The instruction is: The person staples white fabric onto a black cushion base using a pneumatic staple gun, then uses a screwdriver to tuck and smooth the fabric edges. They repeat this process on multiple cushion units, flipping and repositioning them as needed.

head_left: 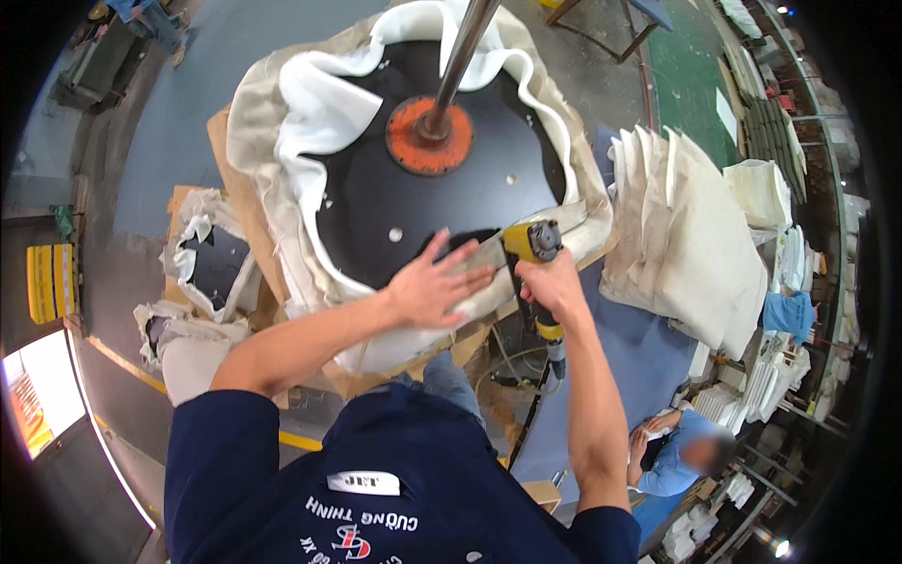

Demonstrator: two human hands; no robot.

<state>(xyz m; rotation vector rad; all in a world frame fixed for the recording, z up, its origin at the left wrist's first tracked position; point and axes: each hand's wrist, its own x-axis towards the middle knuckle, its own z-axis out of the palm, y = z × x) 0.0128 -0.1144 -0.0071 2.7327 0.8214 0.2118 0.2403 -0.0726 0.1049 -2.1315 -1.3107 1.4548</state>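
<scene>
My right hand (554, 284) grips a yellow and black air staple gun (533, 241), its nose at the near right edge of a black panel (451, 211). Beside it my left hand (437, 287) lies with fingers spread on beige fabric (256, 132) folded over the panel's near edge. White padding (329, 105) ruffles up around the rim between fabric and panel. An orange round plate (402, 141) sits on the panel toward the far side, with a metal post (467, 47) rising from it. The gun's nose partly hides the fabric edge beneath it.
To the right, a stack of beige fabric-covered pads (691, 244) stands on a blue table (615, 329). Smaller partly covered pieces (214, 263) lie at left. A thin air hose (503, 357) hangs below the gun. A co-worker in blue (672, 461) sits at lower right.
</scene>
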